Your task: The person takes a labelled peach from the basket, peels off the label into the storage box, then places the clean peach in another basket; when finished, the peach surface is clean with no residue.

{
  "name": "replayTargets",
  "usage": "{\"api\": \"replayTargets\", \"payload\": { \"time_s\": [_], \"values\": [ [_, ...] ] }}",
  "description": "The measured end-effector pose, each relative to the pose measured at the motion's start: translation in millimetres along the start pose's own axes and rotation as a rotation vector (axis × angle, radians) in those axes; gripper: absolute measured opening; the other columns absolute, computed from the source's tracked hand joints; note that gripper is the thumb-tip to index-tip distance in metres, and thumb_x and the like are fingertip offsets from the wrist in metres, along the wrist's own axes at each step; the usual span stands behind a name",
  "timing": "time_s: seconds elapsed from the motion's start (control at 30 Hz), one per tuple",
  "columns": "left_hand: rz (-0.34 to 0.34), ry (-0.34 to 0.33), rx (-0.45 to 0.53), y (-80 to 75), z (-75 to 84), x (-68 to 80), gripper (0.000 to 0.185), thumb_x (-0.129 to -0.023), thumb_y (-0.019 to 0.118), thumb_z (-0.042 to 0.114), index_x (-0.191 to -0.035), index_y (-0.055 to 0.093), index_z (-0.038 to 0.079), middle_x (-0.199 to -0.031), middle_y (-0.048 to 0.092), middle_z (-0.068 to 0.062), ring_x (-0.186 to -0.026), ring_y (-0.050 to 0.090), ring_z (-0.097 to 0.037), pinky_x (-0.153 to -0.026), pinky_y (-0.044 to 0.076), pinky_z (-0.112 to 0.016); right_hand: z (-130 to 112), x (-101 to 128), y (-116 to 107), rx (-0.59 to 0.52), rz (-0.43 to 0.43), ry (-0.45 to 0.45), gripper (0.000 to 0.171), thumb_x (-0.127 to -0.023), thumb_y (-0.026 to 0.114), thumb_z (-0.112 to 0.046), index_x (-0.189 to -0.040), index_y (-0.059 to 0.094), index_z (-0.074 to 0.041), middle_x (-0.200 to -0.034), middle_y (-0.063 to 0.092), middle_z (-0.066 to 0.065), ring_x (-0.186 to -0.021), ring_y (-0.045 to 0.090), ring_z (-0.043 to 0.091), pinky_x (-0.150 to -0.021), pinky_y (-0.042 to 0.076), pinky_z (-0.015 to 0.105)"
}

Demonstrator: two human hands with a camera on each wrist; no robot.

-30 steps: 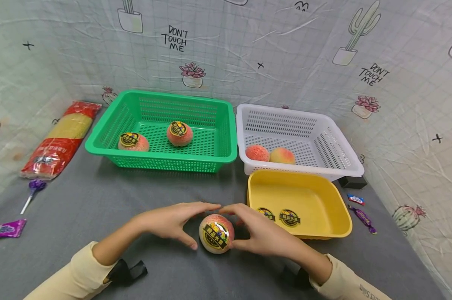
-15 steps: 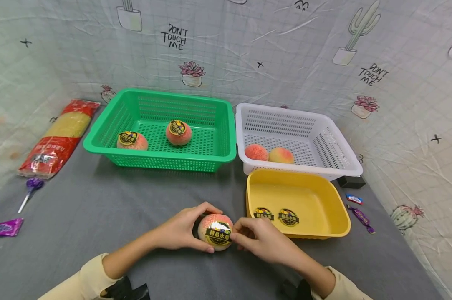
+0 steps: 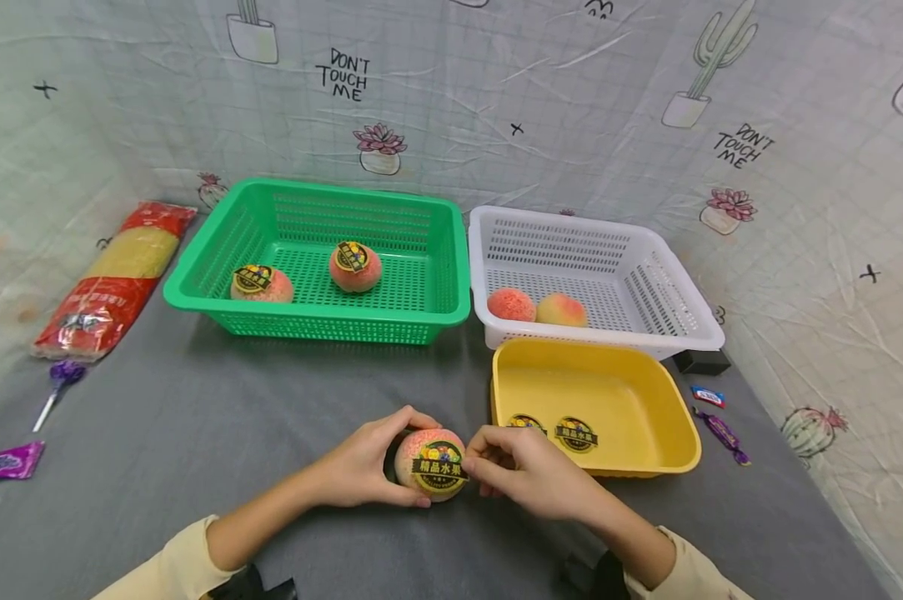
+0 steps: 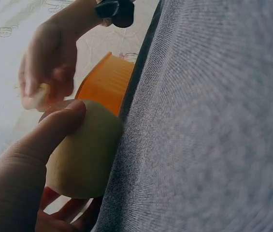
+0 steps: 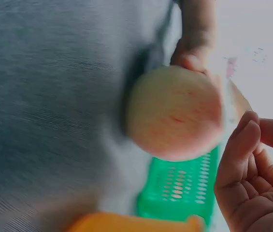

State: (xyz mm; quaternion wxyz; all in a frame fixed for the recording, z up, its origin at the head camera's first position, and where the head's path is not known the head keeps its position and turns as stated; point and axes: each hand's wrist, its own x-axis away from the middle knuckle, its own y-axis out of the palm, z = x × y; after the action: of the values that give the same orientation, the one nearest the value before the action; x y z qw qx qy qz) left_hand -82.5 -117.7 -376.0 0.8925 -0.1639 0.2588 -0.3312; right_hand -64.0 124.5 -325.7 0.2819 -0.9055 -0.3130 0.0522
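My left hand (image 3: 364,462) grips a pink and cream peach (image 3: 413,454) on the grey cloth, thumb at the near side and fingers behind it. A round black and gold fruit sticker (image 3: 439,468) covers the peach's upper face in the head view. At the sticker's right tip, my right hand (image 3: 529,471) pinches its edge between thumb and forefinger, the other fingers curled under. The left wrist view shows the peach's pale side (image 4: 85,154) under the left thumb; in the right wrist view its bare blushed side (image 5: 175,113) faces the right fingertips (image 5: 250,121).
A yellow tub (image 3: 609,400) with two more stickers stands right of the hands. Behind are a green basket (image 3: 323,317) and a white basket (image 3: 609,333), each with two peaches. A red and yellow packet (image 3: 113,283), lollipop (image 3: 62,375) and wrapped candies (image 3: 4,462) lie around.
The left hand has closed round the peach from the left. The right hand has drawn back slightly and curled its fingers to a pinch at the sticker's edge. The sticker's lettering now lies more level.
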Motion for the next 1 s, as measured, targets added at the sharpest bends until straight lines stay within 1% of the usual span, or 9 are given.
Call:
{"api": "replayTargets", "payload": {
  "time_s": [0.1,0.2,0.27,0.33,0.43,0.57,0.67,0.83,1.0],
  "values": [
    [0.013,0.004,-0.016,0.7,-2.2,0.5,0.06,-0.069,0.086,0.012,-0.118,0.051,0.008,-0.114,0.058,0.0,-0.104,0.056,-0.013,-0.087,0.047,-0.032,-1.7,4.0,-15.7,-0.014,0.055,-0.022,0.013,-0.095,0.06,-0.02,-0.089,0.063,-0.009,-0.071,0.061,-0.001,-0.062,0.057,0.015,-0.055,0.049,0.027],
    [0.023,-0.009,-0.036,2.4,-7.4,1.9,0.061,-0.069,0.086,0.015,-0.118,0.051,0.009,-0.116,0.058,0.001,-0.106,0.056,-0.013,-0.088,0.047,-0.032,5.5,8.3,-36.2,-0.005,0.138,-0.013,0.011,-0.095,0.059,-0.016,-0.089,0.061,-0.007,-0.073,0.059,0.003,-0.064,0.057,0.023,-0.058,0.049,0.029],
    [0.021,-0.02,-0.045,4.5,-13.6,3.2,0.062,-0.069,0.087,0.018,-0.119,0.05,0.011,-0.117,0.057,0.002,-0.107,0.055,-0.013,-0.088,0.047,-0.032,16.8,9.8,-48.8,0.014,0.18,0.011,0.011,-0.096,0.058,-0.014,-0.09,0.059,-0.005,-0.074,0.058,0.005,-0.065,0.056,0.027,-0.059,0.05,0.03],
    [0.018,-0.03,-0.056,7.0,-21.6,4.6,0.064,-0.069,0.087,0.021,-0.121,0.05,0.013,-0.118,0.056,0.003,-0.108,0.054,-0.012,-0.089,0.046,-0.033,31.6,9.3,-58.8,0.034,0.198,0.05,0.011,-0.096,0.057,-0.013,-0.09,0.058,-0.004,-0.074,0.057,0.008,-0.065,0.055,0.03,-0.059,0.05,0.032],
    [0.015,-0.036,-0.058,9.4,-31.8,6.1,0.065,-0.069,0.087,0.022,-0.122,0.049,0.014,-0.119,0.056,0.003,-0.109,0.054,-0.013,-0.089,0.046,-0.033,53.5,5.5,-68.9,0.085,0.199,0.109,0.013,-0.096,0.056,-0.012,-0.09,0.058,-0.001,-0.074,0.056,0.01,-0.064,0.054,0.027,-0.058,0.049,0.033],
    [0.012,-0.035,-0.047,9.9,-35.7,7.0,0.065,-0.069,0.087,0.022,-0.122,0.049,0.014,-0.119,0.056,0.002,-0.108,0.054,-0.013,-0.089,0.046,-0.033,73.6,-2.9,-73.7,0.213,0.2,0.154,0.014,-0.095,0.057,-0.011,-0.088,0.061,0.0,-0.074,0.058,0.006,-0.066,0.054,0.018,-0.06,0.047,0.031],
    [0.004,-0.037,-0.037,10.1,-35.8,7.2,0.066,-0.07,0.086,0.027,-0.123,0.048,0.017,-0.12,0.055,0.004,-0.109,0.054,-0.012,-0.09,0.046,-0.032,81.2,-9.0,-72.3,0.349,0.207,0.19,0.014,-0.093,0.058,-0.01,-0.083,0.061,-0.002,-0.07,0.057,0.002,-0.064,0.051,0.014,-0.06,0.044,0.031],
    [0.001,-0.027,-0.022,9.6,-34.9,7.9,0.064,-0.073,0.083,0.034,-0.124,0.047,0.022,-0.122,0.054,0.006,-0.111,0.053,-0.012,-0.091,0.045,-0.032,85.1,-16.9,-64.7,0.597,0.211,0.219,0.017,-0.089,0.062,-0.009,-0.074,0.055,-0.005,-0.068,0.05,0.002,-0.063,0.048,0.017,-0.06,0.042,0.032],
    [0.004,-0.019,-0.031,9.3,-35.0,7.8,0.063,-0.074,0.082,0.037,-0.124,0.047,0.023,-0.122,0.054,0.007,-0.112,0.053,-0.012,-0.092,0.045,-0.032,83.7,-19.3,-58.0,0.746,0.251,0.193,0.021,-0.087,0.065,-0.007,-0.071,0.051,-0.006,-0.071,0.045,0.006,-0.069,0.046,0.025,-0.065,0.041,0.038]
  ]
}}
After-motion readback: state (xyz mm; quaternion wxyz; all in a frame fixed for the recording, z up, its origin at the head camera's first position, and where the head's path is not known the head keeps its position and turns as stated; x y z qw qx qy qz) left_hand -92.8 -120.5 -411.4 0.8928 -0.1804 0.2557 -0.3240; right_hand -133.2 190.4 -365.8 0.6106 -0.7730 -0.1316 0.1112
